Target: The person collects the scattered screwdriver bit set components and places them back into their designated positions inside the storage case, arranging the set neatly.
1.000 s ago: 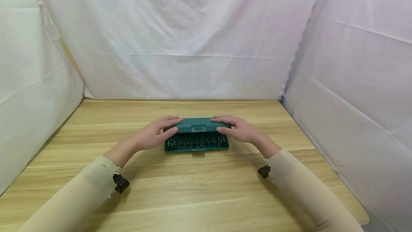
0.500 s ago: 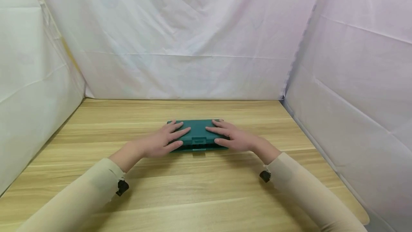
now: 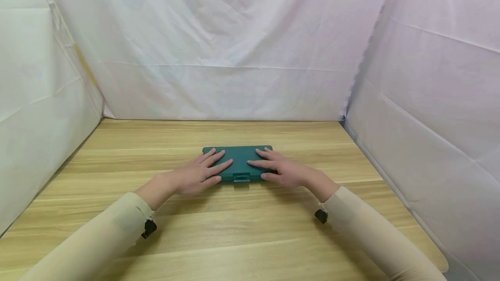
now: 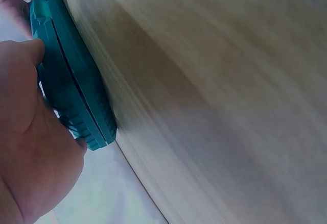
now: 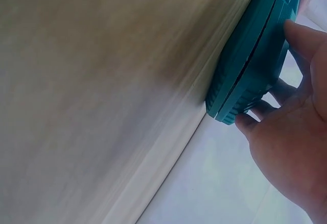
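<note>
A teal plastic case (image 3: 238, 159) lies flat on the table with its lid down; the wrist views show only a thin seam between lid and base. Its front latch (image 3: 241, 177) faces the person, and the latch flap sticks outward at the bottom edge. My left hand (image 3: 195, 175) rests on the left part of the lid, fingers spread and straight, thumb near the front edge. On the right part of the lid, my right hand (image 3: 287, 171) lies the same way, fingers spread. The bits inside the case are hidden by the lid.
The case sits toward the back half of a wood-grain table (image 3: 242, 237). White cloth (image 3: 222, 55) hangs behind the table and along both sides. A small dark camera (image 3: 149, 229) is strapped at the left wrist, another dark camera (image 3: 321, 216) at the right.
Both hands have pushed the lid down and toward the person. One second ago it stood half raised over a row of bits; now it meets the base and covers them.
</note>
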Motion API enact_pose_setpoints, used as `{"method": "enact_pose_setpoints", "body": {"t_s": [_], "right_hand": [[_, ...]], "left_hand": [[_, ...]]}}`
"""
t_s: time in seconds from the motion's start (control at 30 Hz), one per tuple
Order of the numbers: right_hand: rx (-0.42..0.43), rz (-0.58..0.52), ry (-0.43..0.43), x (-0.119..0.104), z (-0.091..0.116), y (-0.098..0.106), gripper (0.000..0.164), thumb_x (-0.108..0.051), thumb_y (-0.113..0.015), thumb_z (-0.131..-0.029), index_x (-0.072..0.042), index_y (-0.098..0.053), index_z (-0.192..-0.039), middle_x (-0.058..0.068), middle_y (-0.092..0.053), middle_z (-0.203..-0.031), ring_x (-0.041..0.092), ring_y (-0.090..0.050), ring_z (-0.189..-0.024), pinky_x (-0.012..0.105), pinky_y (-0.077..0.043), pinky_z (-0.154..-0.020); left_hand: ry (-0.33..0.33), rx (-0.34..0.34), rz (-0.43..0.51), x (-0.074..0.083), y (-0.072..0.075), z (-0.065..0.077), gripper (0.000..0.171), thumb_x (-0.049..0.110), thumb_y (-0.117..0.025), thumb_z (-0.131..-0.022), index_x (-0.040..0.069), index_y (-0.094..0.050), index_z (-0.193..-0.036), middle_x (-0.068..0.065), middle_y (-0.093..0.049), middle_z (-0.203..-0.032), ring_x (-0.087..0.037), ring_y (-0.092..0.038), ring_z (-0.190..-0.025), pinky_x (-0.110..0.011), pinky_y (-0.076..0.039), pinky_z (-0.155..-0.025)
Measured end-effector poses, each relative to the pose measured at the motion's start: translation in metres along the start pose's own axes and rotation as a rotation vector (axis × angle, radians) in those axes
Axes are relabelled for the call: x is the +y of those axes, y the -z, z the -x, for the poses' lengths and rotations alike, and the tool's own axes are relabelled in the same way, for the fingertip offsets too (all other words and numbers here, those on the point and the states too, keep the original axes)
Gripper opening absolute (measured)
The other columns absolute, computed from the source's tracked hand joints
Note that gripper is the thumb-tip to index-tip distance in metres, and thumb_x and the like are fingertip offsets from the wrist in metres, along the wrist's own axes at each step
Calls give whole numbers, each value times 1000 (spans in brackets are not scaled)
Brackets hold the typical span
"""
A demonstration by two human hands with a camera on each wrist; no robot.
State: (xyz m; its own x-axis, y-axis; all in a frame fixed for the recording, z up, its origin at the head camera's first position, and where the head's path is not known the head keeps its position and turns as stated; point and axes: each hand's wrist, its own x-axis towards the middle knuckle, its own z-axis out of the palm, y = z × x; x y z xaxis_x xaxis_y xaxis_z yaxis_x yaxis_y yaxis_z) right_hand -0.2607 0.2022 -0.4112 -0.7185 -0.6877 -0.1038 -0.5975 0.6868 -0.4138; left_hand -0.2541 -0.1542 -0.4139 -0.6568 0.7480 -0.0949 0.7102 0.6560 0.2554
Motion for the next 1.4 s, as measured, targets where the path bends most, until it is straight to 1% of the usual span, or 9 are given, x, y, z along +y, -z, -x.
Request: {"method": "enact_pose_setpoints", "body": {"t_s": [0.13, 0.27, 0.33, 0.43, 0.57, 0.67, 0.9, 1.1, 1.4], "right_hand": [[7, 4, 2, 0, 0, -2, 57, -35, -55, -117, -39, -38, -172, 9, -12, -186, 43, 0, -172, 70, -17, -133], [19, 16, -20, -1, -2, -4, 63, -43, -60, -114, -41, -37, -172, 8, -11, -186, 42, 0, -172, 70, -19, -133], [34, 49, -34, -4, -6, -6, 69, -52, -64, -110, -42, -35, -172, 7, -11, -186, 41, -2, -172, 70, -20, -133], [64, 135, -32, -11, -15, -9, 80, -63, -67, -104, -39, -34, -173, 9, -14, -185, 42, -7, -172, 68, -21, -133], [78, 240, -20, -22, -28, -11, 87, -70, -68, -100, -35, -36, -173, 12, -21, -183, 43, -18, -170, 68, -23, -133], [76, 267, -30, -30, -34, -11, 85, -69, -67, -101, -34, -38, -172, 13, -25, -182, 42, -23, -169, 69, -24, -132], [107, 265, -71, -41, -38, -12, 72, -62, -62, -106, -33, -44, -169, 13, -32, -179, 43, -30, -166, 70, -27, -130], [127, 249, -94, -45, -44, -12, 70, -62, -65, -105, -34, -48, -166, 11, -35, -178, 42, -33, -165, 70, -29, -130], [107, 244, -125, -46, -48, -13, 67, -62, -67, -103, -35, -53, -163, 9, -37, -177, 41, -35, -164, 65, -33, -129]], "left_hand": [[1, -1, -5, 0, -1, 0, 62, 41, -38, -121, 27, -19, -178, -15, -7, -185, -46, 2, -171, -71, -7, -134], [6, -17, -11, -1, -1, 0, 62, 41, -38, -121, 28, -17, -178, -14, -4, -186, -44, 4, -171, -70, -6, -134], [7, -24, -14, -2, -1, 0, 63, 42, -38, -121, 29, -16, -178, -13, -3, -186, -44, 5, -171, -70, -6, -135], [9, -31, -23, -3, -1, -1, 63, 42, -37, -121, 29, -15, -178, -13, -3, -186, -43, 5, -172, -69, -5, -135], [9, -32, -39, -3, -3, -2, 63, 43, -37, -121, 29, -15, -178, -13, -3, -186, -44, 4, -172, -70, -7, -135], [10, -29, -40, -3, -5, -3, 63, 43, -38, -121, 29, -15, -178, -13, -3, -186, -44, 3, -172, -70, -7, -134], [17, -29, -51, -3, -4, -2, 64, 43, -38, -121, 29, -15, -178, -13, -3, -186, -43, 3, -172, -69, -8, -135], [26, -15, -52, -5, -4, 0, 63, 39, -40, -121, 28, -17, -178, -15, -5, -186, -45, 2, -171, -70, -9, -134], [39, 1, -32, -3, -6, 3, 63, 38, -42, -120, 29, -20, -178, -15, -8, -186, -46, -1, -171, -71, -10, -134]]}}
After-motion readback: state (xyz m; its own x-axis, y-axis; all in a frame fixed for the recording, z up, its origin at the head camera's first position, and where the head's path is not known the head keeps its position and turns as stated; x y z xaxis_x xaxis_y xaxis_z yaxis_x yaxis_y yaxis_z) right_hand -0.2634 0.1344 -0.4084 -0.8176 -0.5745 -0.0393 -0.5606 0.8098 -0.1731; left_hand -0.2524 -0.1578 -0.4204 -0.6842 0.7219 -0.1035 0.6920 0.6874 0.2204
